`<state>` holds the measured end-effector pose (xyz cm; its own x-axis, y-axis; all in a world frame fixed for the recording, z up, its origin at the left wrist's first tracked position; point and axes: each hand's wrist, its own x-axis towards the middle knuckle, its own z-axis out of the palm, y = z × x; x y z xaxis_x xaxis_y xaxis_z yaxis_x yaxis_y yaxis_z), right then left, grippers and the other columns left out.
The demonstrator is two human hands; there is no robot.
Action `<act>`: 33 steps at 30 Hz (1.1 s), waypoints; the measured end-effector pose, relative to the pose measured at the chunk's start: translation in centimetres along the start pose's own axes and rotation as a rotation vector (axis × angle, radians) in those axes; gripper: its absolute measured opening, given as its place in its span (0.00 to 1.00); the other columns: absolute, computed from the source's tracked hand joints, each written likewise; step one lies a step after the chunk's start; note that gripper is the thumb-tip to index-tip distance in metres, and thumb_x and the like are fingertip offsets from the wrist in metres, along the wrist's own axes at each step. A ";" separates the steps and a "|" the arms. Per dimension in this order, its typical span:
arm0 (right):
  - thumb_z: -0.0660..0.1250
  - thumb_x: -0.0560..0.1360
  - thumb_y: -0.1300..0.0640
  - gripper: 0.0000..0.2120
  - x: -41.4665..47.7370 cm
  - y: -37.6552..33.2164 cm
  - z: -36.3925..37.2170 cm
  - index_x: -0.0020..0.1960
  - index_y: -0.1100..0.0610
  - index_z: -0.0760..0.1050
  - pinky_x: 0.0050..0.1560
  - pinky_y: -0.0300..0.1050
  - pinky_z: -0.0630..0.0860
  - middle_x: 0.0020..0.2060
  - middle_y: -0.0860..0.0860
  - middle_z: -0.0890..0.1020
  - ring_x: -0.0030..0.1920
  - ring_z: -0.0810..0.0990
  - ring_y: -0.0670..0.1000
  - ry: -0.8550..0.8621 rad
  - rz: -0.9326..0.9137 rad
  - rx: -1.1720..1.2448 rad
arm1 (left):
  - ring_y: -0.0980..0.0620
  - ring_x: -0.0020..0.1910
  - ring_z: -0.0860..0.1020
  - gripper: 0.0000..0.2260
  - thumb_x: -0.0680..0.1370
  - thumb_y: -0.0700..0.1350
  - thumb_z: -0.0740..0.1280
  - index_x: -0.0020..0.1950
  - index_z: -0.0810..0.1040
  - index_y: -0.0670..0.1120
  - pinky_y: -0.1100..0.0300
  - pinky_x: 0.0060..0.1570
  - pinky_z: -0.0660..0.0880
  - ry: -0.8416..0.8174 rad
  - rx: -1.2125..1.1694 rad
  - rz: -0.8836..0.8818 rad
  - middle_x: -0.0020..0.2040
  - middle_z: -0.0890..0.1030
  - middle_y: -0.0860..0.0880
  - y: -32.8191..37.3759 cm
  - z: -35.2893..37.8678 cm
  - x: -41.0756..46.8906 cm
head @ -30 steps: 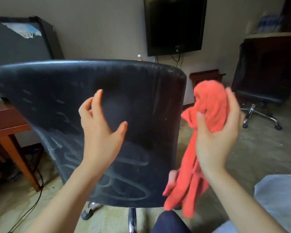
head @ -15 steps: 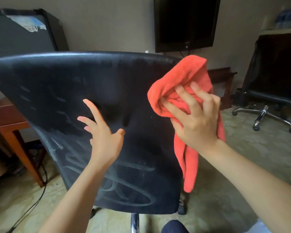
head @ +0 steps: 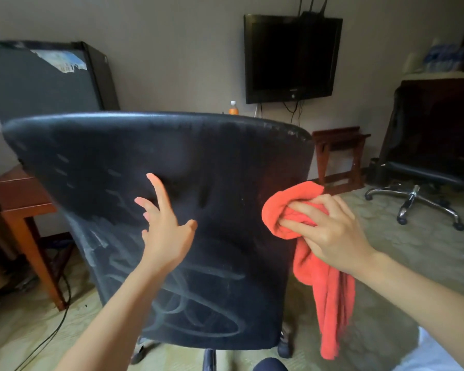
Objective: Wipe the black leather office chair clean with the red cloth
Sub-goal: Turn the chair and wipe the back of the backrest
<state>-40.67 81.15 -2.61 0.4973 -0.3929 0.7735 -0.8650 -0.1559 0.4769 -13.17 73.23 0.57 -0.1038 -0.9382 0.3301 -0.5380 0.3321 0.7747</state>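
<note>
1. Since half a second ago the right hand (head: 332, 236) has been dropping with the red cloth (head: 324, 285) from the upper right of the backrest down to its right edge, at mid height
2. Bare floor (head: 399, 263) is lying open to the right of the chair, with a second office chair (head: 423, 167) standing well apart at the far right; a wooden surface (head: 16, 194) is crowding the backrest's left side
3. The black leather office chair (head: 172, 210) is facing away, its backrest filling the middle of the view; pale dusty smears and looping streaks are showing over the lower half, while the upper part is looking darker
4. The right grip is closing on the bunched cloth, fingers curled into it, and the cloth's tail is hanging down beside the chair's right edge
5. The left hand (head: 166, 231) is reaching toward the middle of the backrest, its grip open and empty, fingers spread and thumb out; whether it is touching the leather I cannot tell
</note>
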 end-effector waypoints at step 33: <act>0.64 0.65 0.70 0.25 2.6 -2.5 2.5 0.55 0.48 0.80 0.43 0.48 0.63 0.51 0.47 0.82 0.42 0.74 0.57 -0.143 -0.110 -0.011 | 0.35 0.75 0.52 0.45 0.76 0.36 0.59 0.71 0.26 0.63 0.36 0.71 0.48 -0.080 0.092 -0.086 0.76 0.36 0.36 1.6 1.6 -0.9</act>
<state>-37.35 78.23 -2.86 0.5733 -0.4992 0.6498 -0.8050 -0.1953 0.5602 -15.30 74.42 0.63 -0.1187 -0.9688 0.2174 -0.6217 0.2432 0.7445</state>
